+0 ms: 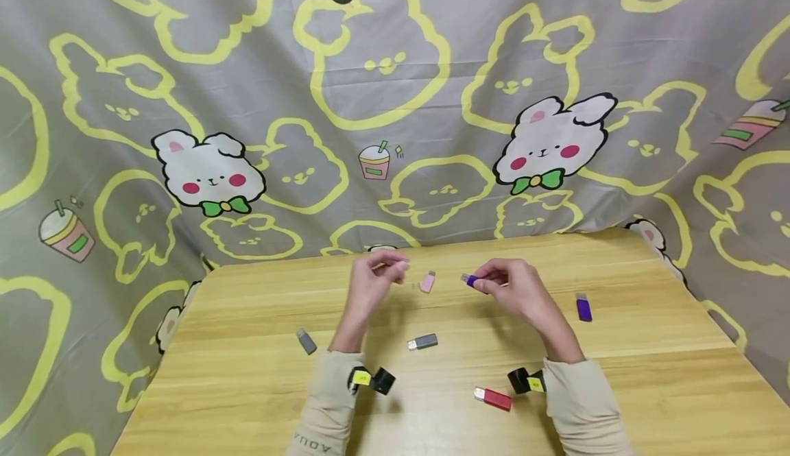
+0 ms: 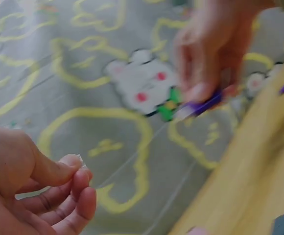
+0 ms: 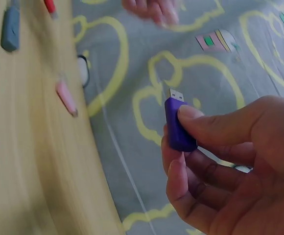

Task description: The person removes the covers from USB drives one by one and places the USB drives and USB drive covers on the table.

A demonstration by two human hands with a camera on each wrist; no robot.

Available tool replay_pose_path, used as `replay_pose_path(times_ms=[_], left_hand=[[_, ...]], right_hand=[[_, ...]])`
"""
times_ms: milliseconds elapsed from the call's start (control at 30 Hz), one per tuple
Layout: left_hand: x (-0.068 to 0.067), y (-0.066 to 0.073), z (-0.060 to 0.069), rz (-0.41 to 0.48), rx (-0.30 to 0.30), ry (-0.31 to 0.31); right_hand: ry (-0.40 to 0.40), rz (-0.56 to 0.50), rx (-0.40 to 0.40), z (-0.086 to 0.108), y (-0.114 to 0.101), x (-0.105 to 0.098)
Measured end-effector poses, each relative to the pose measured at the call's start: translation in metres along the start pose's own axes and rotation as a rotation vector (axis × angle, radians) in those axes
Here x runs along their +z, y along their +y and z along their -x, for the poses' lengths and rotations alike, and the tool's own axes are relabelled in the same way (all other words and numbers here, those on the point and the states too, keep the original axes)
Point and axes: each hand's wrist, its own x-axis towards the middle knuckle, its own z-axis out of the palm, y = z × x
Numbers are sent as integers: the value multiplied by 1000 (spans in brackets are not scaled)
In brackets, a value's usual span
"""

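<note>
My right hand (image 1: 509, 286) pinches a purple USB flash drive (image 3: 178, 125) between thumb and fingers, with its bare metal plug sticking out. To its left my left hand (image 1: 373, 284) is raised over the table, thumb and fingertips together. A small clear piece (image 2: 82, 161) shows at those fingertips in the left wrist view; most of it is hidden, and its kind cannot be made out. Between the hands a pink USB flash drive (image 1: 428, 282) lies on the table. The hands are apart from each other.
On the wooden table (image 1: 247, 387) lie a grey flash drive (image 1: 422, 341), another grey drive (image 1: 306, 341) farther left, a red drive (image 1: 493, 399) near the front and a second purple drive (image 1: 583, 307) at right. A patterned curtain (image 1: 345, 188) stands behind.
</note>
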Motion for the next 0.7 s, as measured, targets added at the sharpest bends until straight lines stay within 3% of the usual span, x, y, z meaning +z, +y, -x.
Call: replay_pose_path(times_ms=[100, 233, 333, 533, 700], left_hand=[[-18, 1, -4, 43, 1, 42], [-32, 0, -7, 17, -7, 0], [-38, -2, -7, -74, 10, -11], [-51, -11, -6, -384, 56, 17], [-50, -13, -7, -407, 74, -31]], right_hand=[[3, -24, -3, -1, 4, -4], [-42, -39, -19, -4, 7, 3], [-56, -38, -23, -7, 9, 13], [-72, -106, 17, -12, 12, 32], [-69, -113, 97, -22, 16, 42]])
